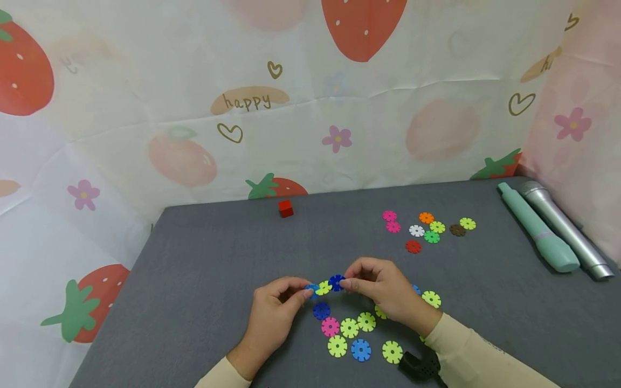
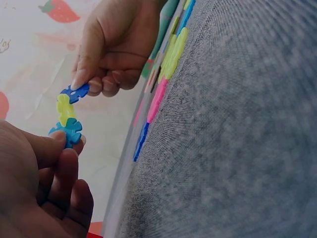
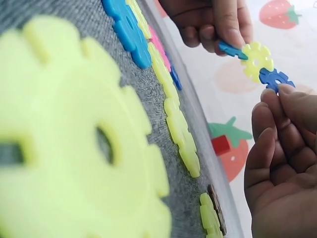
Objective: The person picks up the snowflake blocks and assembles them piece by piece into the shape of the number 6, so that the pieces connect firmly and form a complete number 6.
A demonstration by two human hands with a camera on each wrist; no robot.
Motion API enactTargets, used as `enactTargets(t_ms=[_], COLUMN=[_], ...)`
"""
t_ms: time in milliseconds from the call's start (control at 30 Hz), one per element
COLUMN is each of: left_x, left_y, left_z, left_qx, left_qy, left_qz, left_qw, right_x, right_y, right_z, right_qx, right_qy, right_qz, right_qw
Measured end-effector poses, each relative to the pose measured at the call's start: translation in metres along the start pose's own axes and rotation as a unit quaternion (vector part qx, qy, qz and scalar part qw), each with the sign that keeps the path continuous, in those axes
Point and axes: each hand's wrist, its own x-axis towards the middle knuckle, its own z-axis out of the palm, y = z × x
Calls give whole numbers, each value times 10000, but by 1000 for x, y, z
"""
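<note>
Three notched plastic discs hang joined in a short chain between my two hands, above the grey table. At its left end my left hand [image 1: 274,310] pinches a light blue disc [image 2: 72,130] between thumb and fingers. A yellow-green disc [image 3: 257,60] makes the middle link, slotted into both neighbours. My right hand [image 1: 388,285] pinches the dark blue disc [image 3: 275,79] at the other end. Just below the chain lies a loose dark blue disc [image 1: 321,310], with a pink disc [image 1: 330,327] and several yellow-green discs [image 1: 366,321] close by.
More coloured discs [image 1: 416,230] lie scattered at the back right. A red cube [image 1: 285,208] sits near the back edge. Two microphones, one green [image 1: 543,231] and one silver [image 1: 567,229], lie at the far right. A black object [image 1: 421,366] is by the right forearm.
</note>
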Motion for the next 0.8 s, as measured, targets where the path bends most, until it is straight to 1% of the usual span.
enactTargets(t_ms=[100,333,633,800], left_x=[0,-1,-1,-1], left_y=[1,3,6,3], left_z=[0,0,0,1], left_qx=[-14,41,186,202], left_qy=[25,73,79,-16], left_qz=[-44,7,329,669], left_qw=[10000,10000,9993,9976], right_x=[0,0,1,0], right_y=[0,-1,-3,-4], right_z=[0,-1,-3,-4], right_qx=[13,-95,-191,-317], right_qy=[-40,-114,-316,-490], right_qz=[-4,8,47,35], right_qw=[10000,9999,9993,9983])
